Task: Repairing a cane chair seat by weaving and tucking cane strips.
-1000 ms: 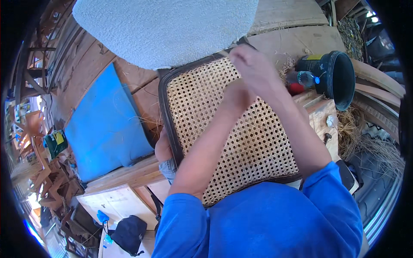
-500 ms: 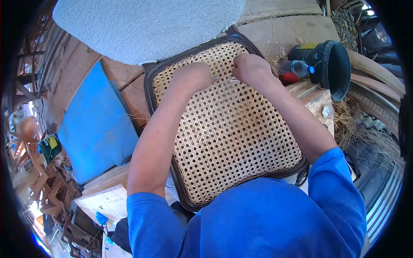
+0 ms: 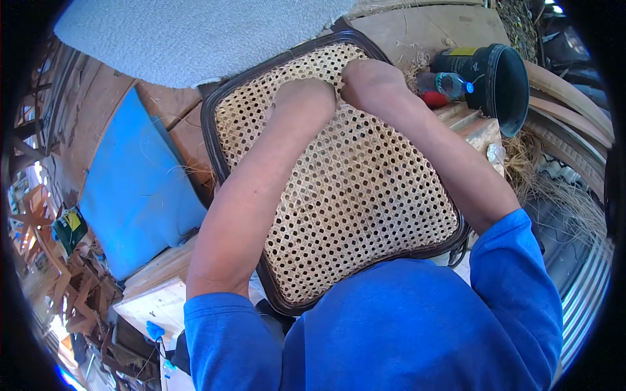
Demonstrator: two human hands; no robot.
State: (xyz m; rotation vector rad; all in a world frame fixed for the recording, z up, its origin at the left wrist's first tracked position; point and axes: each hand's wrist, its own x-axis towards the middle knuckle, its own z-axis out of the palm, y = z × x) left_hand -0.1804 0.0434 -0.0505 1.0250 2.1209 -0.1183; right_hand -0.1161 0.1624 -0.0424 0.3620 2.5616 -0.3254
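Observation:
A woven cane seat panel [image 3: 352, 195] in a dark wooden frame [image 3: 213, 130] lies in front of me. My left hand [image 3: 306, 98] is curled over the upper part of the weave. Close beside it, almost touching, my right hand [image 3: 375, 83] is also closed, near the frame's far edge. The fingertips of both hands are turned away, so whatever they grip is hidden. Brown staining marks the middle of the cane.
Left of the frame lies a blue sheet [image 3: 140, 189], and a pale blue textured cloth [image 3: 202, 39] spreads beyond it. At the right stand a dark bucket [image 3: 508, 88] and a plastic bottle [image 3: 447, 85]. Loose fibres [image 3: 521, 159] and curved wooden strips [image 3: 570, 104] lie there too.
Both hands have moved closer together and slightly farther away. Thin light-coloured tips that stuck out from both fists no longer show. The view has shifted slightly.

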